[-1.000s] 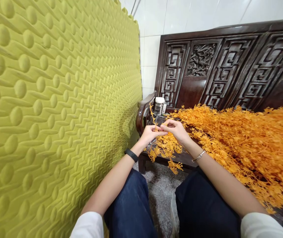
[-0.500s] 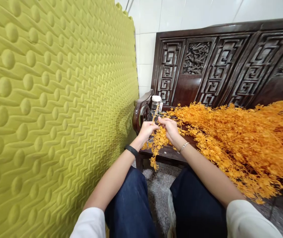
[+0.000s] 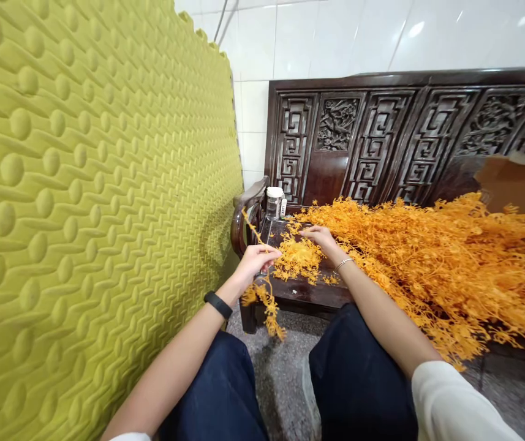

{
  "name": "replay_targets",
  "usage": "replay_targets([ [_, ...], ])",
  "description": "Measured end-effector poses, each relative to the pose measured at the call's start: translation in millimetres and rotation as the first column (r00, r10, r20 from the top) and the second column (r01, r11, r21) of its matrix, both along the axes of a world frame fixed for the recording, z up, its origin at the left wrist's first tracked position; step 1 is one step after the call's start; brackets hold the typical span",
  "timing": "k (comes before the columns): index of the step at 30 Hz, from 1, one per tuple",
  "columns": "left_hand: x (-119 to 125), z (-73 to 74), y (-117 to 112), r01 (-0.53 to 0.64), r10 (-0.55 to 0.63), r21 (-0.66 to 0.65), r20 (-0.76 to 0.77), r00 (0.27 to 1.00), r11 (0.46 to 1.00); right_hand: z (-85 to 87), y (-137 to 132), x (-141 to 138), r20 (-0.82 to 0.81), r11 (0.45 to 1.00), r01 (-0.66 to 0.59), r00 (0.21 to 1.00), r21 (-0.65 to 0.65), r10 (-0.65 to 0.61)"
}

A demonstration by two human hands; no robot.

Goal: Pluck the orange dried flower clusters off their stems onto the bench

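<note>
Slanting through the left hand (image 3: 256, 260), an orange sprig (image 3: 269, 309) sends its bare stem up toward the armrest (image 3: 239, 223), while its feathery end hangs below the fingers, past the front edge of the seat. Thumb and fingers of that hand are pinched on the stem. A small heap of orange pieces (image 3: 299, 257) lies on the dark wooden seat (image 3: 310, 297), between the two hands. At the heap's far right side is the right hand (image 3: 323, 237), its thumb and fingertips drawn narrow — whether they grip a piece, I cannot tell.

Just right of the heap, a large bundle of the same orange foliage (image 3: 437, 257) spreads along the bench, with a cardboard box (image 3: 519, 184) behind its far end. A clear jar with a white lid (image 3: 273, 203) stands upright by the armrest, a white lettered tag (image 3: 283, 208) at its side. Behind rises the carved backrest (image 3: 331, 171), then a white tiled wall (image 3: 326, 37). A yellow textured mat (image 3: 106, 214) stands along the left — and a dark band (image 3: 219, 304) circles the left wrist, a silver bracelet (image 3: 343, 264) the right.
</note>
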State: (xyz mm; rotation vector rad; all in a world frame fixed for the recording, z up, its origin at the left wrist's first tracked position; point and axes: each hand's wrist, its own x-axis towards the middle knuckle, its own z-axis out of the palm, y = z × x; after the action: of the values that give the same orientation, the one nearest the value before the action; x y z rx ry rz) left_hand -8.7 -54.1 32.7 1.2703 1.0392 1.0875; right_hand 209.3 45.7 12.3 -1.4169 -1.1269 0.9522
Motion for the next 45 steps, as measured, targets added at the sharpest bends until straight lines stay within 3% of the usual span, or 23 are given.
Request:
replay_targets([
  [4,-21,-3.0,12,-0.068,0.066,0.061,0.039,0.997,0.996,-6.6,-1,-1,0.094,0.993,-0.075,0.992,-0.087,0.083],
  [8,-26,-3.4,12,-0.065,0.064,0.115,0.01,0.998,0.991,-3.2,-5,3,0.132,0.978,-0.178,0.973,-0.107,0.191],
  [12,-22,-2.8,12,-0.068,0.071,0.135,-0.021,0.997,0.989,6.0,-13,-3,0.149,0.953,-0.294,0.942,-0.073,0.302],
  [19,-16,-5.4,17,-0.037,0.071,0.2,-0.165,0.984,0.979,30.2,-41,-29,0.256,0.889,-0.441,0.879,0.12,0.402],
  [25,-13,-2.7,17,-0.134,0.168,0.196,-0.165,0.972,0.971,43.3,-58,-36,0.222,0.827,-0.518,0.852,0.218,0.475],
  [32,-19,-3.1,18,-0.077,0.118,0.218,-0.182,0.976,0.973,48.7,-64,-30,0.367,0.744,-0.646,0.742,0.171,0.561],
  [35,-20,1.2,16,-0.138,0.154,0.262,-0.043,0.987,0.955,56.5,-64,-21,0.172,0.769,-0.579,0.815,0.27,0.554],
  [38,-16,10.0,9,-0.156,0.135,0.31,0.088,0.987,0.938,63.1,-64,-15,-0.172,0.847,-0.373,0.871,0.379,0.46],
  [42,-8,25.1,-8,-0.193,0.121,0.37,0.209,0.97,0.909,68.2,-68,-16,-0.412,0.937,-0.214,0.854,0.277,0.317],
  [45,-7,35.4,-19,-0.345,0.22,0.4,0.325,0.92,0.849,71.3,-75,-19,-0.438,0.965,-0.167,0.866,0.202,0.242],
])
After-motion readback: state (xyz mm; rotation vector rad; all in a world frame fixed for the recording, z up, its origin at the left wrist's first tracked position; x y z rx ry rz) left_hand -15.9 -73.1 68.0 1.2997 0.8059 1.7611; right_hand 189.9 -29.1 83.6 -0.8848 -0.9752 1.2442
